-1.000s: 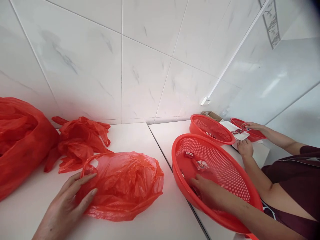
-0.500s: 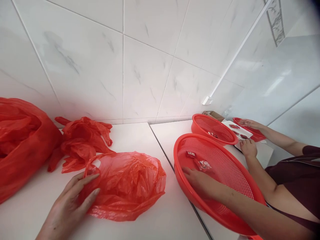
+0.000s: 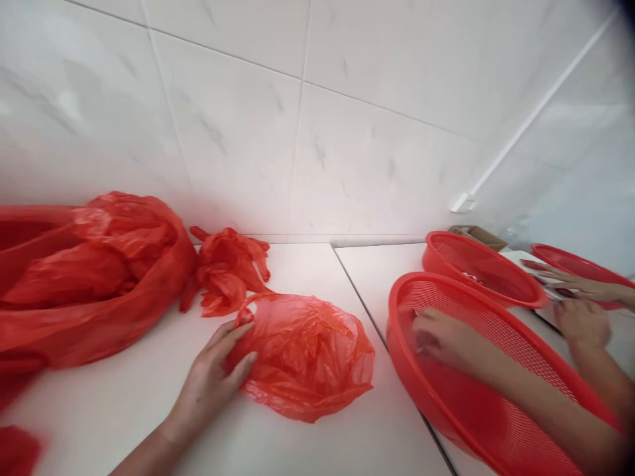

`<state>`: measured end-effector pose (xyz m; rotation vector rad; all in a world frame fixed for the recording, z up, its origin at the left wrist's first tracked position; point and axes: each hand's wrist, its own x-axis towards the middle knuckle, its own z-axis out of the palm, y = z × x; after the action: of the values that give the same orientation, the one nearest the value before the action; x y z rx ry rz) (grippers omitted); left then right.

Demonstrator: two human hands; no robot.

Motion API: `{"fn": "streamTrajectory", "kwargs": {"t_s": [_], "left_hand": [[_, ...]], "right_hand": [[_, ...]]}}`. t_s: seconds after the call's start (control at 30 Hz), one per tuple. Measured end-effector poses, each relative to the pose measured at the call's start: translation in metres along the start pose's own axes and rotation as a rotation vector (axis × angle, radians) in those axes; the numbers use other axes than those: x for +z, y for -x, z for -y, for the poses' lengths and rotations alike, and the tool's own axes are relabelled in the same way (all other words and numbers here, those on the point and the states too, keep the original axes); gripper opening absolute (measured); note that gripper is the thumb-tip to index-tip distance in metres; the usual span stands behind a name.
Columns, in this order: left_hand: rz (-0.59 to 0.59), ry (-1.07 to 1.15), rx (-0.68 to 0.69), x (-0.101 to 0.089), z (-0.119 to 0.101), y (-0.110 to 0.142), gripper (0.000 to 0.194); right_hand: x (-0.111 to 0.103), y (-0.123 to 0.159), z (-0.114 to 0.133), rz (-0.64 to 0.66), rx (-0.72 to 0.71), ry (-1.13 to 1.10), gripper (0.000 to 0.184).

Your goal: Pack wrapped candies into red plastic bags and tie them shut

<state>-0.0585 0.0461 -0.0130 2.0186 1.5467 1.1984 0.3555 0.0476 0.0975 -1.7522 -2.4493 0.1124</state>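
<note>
Red and sheer, the crinkled bag (image 3: 312,354) lies seemingly open.

I see held bag (image 3: 317,360): sheer red | near basket (image 3: 476,305): red, mesh-patterned | table (image 3: 278,449): white | wall tiles (image 3: 238,99): white, grey-veined | box (image 3: 479,237): brown

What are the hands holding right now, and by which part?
The left hand holds the red plastic bag by the left end of its open rim. Whether the right hand, inside the red basket, holds anything cannot be told.
</note>
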Motion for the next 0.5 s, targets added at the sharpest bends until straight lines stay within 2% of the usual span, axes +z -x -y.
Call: {"fn": "streamTrajectory", "kwargs": {"t_s": [0.07, 0.13, 0.17, 0.23, 0.33, 0.43, 0.5], "left_hand": [[0.008, 0.018, -0.002, -0.002, -0.003, 0.000, 0.036], [0.030, 0.031, -0.004, -0.002, -0.004, 0.000, 0.036], [0.036, 0.034, -0.002, -0.003, -0.004, 0.001, 0.037], [0.043, 0.038, 0.006, -0.003, -0.003, 0.002, 0.038], [0.042, 0.030, 0.016, -0.003, -0.001, 0.003, 0.038], [0.041, 0.012, 0.030, -0.004, -0.001, 0.003, 0.038], [0.040, 0.000, 0.036, -0.004, 0.000, 0.002, 0.038]], "right_hand": [[-0.019, -0.011, 0.012, -0.121, -0.063, 0.040, 0.008], [-0.034, -0.021, 0.038, -0.218, -0.105, 0.004, 0.009], [-0.038, -0.026, 0.055, -0.220, -0.116, -0.046, 0.010], [-0.038, -0.036, 0.093, -0.128, -0.176, -0.146, 0.012], [-0.024, -0.054, 0.139, 0.068, -0.286, -0.254, 0.018], [-0.013, -0.068, 0.155, 0.215, -0.341, -0.354, 0.047], [-0.017, -0.072, 0.148, 0.186, -0.290, -0.356, 0.058]]}}
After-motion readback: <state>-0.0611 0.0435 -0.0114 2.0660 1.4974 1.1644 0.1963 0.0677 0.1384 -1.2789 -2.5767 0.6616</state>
